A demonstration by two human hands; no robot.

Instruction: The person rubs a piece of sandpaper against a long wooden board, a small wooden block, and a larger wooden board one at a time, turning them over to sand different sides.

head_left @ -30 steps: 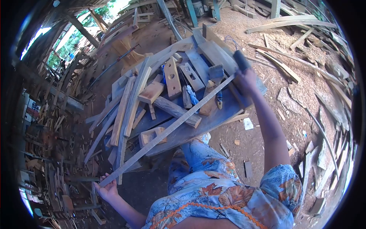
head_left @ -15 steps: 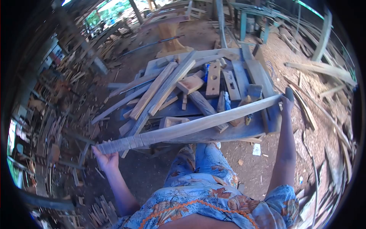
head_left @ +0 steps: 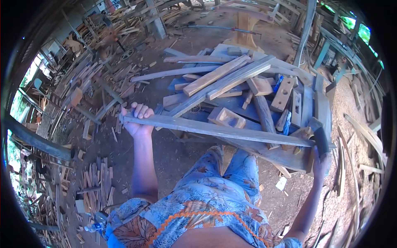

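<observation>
Head view from far off: I see brown ground (head_left: 115,153) with scraps of wood all about. On it is a table (head_left: 285,160), with a messy heap of planks (head_left: 218,75) on its far side. They lean across each other, so I think they were just piled up.

The long board (head_left: 215,131) is in front of the heap, crossing over the table's near side. It is held near both ends, I think so it won't tip or swing. I can't tell if it touches the table.

My left hand (head_left: 141,129) has its fingers curled over one end, thumb side under, snug. My right hand (head_left: 320,163) is closed round a dark tool (head_left: 321,139) beside the other end. I can't tell if those fingers pinch the board too.

Smaller bits sit behind the board: a hollow block (head_left: 228,118) and a block with holes (head_left: 282,94).
</observation>
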